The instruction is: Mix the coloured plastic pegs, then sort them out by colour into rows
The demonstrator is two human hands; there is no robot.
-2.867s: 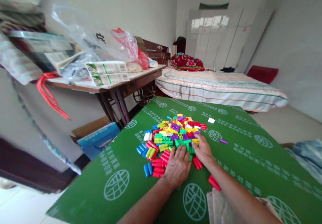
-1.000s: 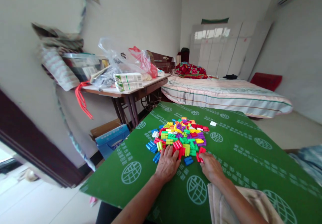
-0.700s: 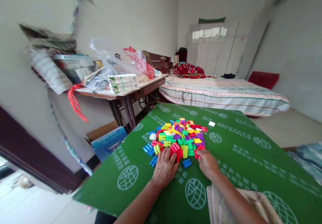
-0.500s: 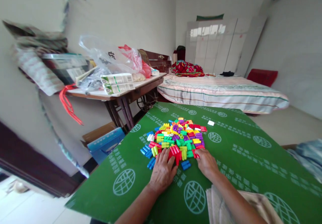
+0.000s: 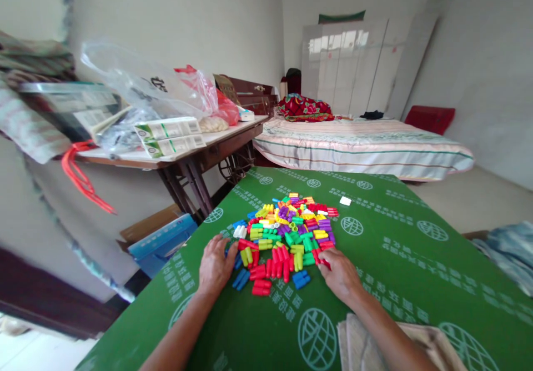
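Green board (image 5: 250, 332), printed with pale globes, bears a heap of plastic pieces (image 5: 288, 239) mid-surface; a striped bed (image 5: 362, 143) stands beyond. The right hand (image 5: 340, 274) pinches a red piece (image 5: 325, 264); whether the left hand's (image 5: 215, 264) fingers, beside blue pieces (image 5: 239, 261), grip any, I cannot tell.

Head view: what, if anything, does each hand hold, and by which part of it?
Right hand: a red piece, seemingly by its near end. Left hand, beside blue pieces: cannot tell.

Green printed tabletop (image 5: 258, 337): heaped colourful pieces (image 5: 280, 253), white piece (image 5: 345, 200) apart, beige cloth (image 5: 353, 340).
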